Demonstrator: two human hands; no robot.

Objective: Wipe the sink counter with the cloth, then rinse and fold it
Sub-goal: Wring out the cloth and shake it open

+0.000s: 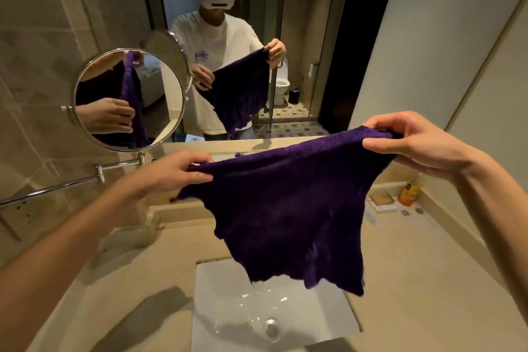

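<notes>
Purple cloth (285, 203) hangs spread between my 2 hands above the sink (274, 311). My left hand (174, 171) pinches one top corner, my right hand (411, 146) grips the other, higher up, so the top edge slopes. The ragged bottom edge dangles over the wet basin, not touching it. Beige worktop (143, 266) lies open on both sides; an orange bottle (408, 191) stands far right by the wall.

Dim warm light, glare on the wet sink (228, 288), wide-angle bending at edges.
</notes>
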